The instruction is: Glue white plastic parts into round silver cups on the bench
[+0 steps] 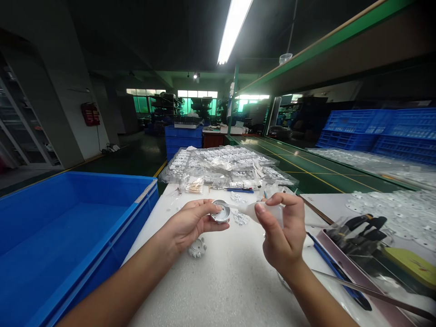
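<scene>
Between the thumb and fingers of my left hand [192, 220] is a round silver metal part [220, 213], its hollow side turned up toward me. My right hand [285, 227] grips a white squeeze bottle [252, 211], whose thin nozzle points left and reaches the part's rim; whether the tip touches cannot be made out. Below my left hand, a similar round part with a lobed edge [197, 248] lies on the white work surface [225, 286]. Small white pieces [241, 218] sit in a cluster behind the bottle.
A large blue bin [68, 218] stands at the left. Clear trays of white parts [221, 161] fill the table's far end, with cotton swabs [195, 186] and pens [240, 190] before them. At right are a pink tool box [344, 259] and a blue-handled tool [335, 268].
</scene>
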`<state>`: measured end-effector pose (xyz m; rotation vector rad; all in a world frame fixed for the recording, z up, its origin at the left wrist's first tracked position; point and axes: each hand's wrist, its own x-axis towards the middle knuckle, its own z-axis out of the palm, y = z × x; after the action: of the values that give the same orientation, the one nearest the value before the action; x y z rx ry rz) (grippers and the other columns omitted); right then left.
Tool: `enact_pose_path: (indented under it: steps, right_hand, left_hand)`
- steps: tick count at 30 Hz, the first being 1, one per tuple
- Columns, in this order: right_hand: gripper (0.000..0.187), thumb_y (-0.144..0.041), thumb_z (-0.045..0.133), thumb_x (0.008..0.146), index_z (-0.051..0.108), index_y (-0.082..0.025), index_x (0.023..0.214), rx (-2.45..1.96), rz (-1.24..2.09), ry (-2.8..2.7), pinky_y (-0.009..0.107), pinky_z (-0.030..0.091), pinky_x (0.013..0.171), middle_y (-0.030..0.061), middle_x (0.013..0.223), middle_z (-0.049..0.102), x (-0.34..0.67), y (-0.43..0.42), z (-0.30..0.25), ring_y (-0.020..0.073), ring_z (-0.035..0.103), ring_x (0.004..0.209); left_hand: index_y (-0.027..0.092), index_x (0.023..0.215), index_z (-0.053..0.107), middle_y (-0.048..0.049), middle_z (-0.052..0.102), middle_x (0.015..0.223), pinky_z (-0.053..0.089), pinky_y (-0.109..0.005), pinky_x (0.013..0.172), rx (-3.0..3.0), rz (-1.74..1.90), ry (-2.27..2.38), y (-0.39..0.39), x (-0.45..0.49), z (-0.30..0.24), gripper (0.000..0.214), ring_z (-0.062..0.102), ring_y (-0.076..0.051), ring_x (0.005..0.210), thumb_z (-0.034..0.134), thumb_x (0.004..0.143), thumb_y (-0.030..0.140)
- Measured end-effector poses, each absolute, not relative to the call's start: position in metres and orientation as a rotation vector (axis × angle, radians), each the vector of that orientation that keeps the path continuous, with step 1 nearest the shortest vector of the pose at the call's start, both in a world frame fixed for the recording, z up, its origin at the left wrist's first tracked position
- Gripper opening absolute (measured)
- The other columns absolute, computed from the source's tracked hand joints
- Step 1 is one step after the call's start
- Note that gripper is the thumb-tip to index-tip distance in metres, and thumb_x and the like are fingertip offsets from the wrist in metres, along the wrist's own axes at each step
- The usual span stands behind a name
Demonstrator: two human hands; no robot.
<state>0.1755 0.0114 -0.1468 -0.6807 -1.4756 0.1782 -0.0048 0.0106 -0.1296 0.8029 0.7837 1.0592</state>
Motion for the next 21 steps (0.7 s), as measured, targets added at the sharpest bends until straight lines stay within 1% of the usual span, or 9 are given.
enact_pose_path:
  steps: [9, 14, 21]
  right_hand:
    - [0.01, -0.03, 0.056, 0.088, 0.05, -0.022, 0.088, -0.704, 0.145, -1.481, 0.03, 0.033, 0.06, 0.002, 0.086, 0.044, 0.1758, 0.0096, -0.1447, 0.017, 0.046, 0.076]
    - [0.01, -0.03, 0.056, 0.088, 0.05, -0.022, 0.087, -0.71, 0.137, -1.495, 0.03, 0.033, 0.059, 0.0014, 0.082, 0.045, 0.1749, 0.0089, -0.1444, 0.0171, 0.046, 0.073]
    - [0.01, -0.029, 0.056, 0.087, 0.05, -0.022, 0.087, -0.708, 0.116, -1.488, 0.029, 0.035, 0.062, 0.0012, 0.085, 0.045, 0.1755, 0.0088, -0.1445, 0.0167, 0.048, 0.076]
  left_hand:
    - [0.007, 0.09, 0.065, -0.012, 0.063, 0.098, 0.059, -0.032, 0.077, 0.819, 1.046, 0.783, 0.0107, -0.0047, -0.1306, 0.012, 0.063, -0.021, 0.086, 0.064, 0.079, 0.01]
    - [0.007, 0.09, 0.066, -0.0108, 0.062, 0.098, 0.059, -0.031, 0.078, 0.832, 1.039, 0.773, 0.0118, -0.0052, -0.131, 0.013, 0.063, -0.021, 0.087, 0.066, 0.078, 0.012]
    - [0.008, 0.089, 0.067, -0.011, 0.062, 0.099, 0.059, -0.031, 0.078, 0.835, 1.041, 0.774, 0.0112, -0.0059, -0.1311, 0.011, 0.062, -0.021, 0.089, 0.065, 0.078, 0.011]
